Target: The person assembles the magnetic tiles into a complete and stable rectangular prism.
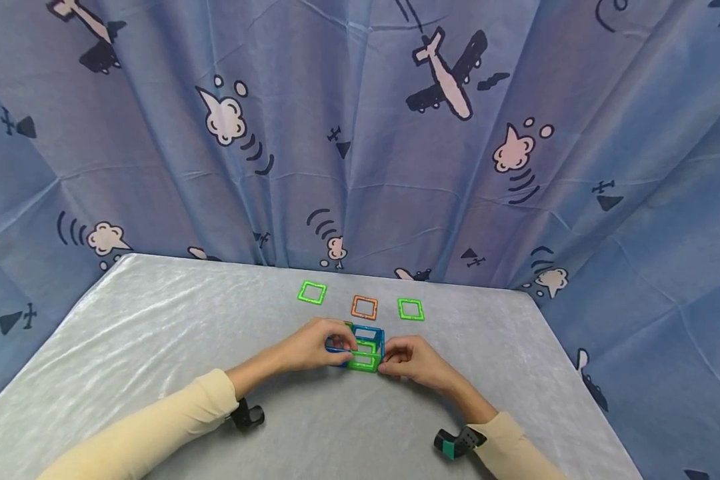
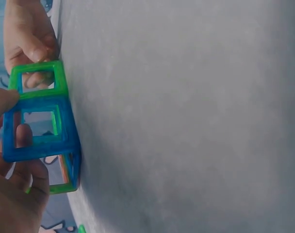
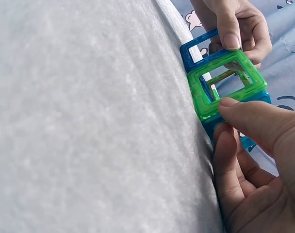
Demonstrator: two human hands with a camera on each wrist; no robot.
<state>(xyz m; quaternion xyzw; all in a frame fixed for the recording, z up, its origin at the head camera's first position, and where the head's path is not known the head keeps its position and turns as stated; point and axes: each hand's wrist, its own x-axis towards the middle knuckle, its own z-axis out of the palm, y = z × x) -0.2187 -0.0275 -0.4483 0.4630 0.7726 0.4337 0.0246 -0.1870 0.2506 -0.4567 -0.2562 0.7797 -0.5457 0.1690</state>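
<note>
A boxy structure of see-through square magnetic tiles stands on the table between both hands. Its front has a green magnetic tile (image 3: 198, 99) beside a blue magnetic tile (image 2: 40, 152); another blue magnetic tile (image 1: 369, 328) forms the back. My left hand (image 1: 318, 343) holds the left part, thumb at the top edge of the front and fingers reaching inside and behind. At the right end, my right hand (image 1: 419, 363) pinches the corner, its thumb on the green front tile and its fingers against a blue side tile. The hands partly hide the structure's ends.
Behind the structure lie three loose tiles in a row: a green tile (image 1: 309, 302) at left, an orange tile (image 1: 364, 317) in the middle and a green tile (image 1: 412, 319) at right. A pale cloth covers the table (image 1: 174, 313). A blue patterned curtain (image 1: 312, 133) hangs beyond it.
</note>
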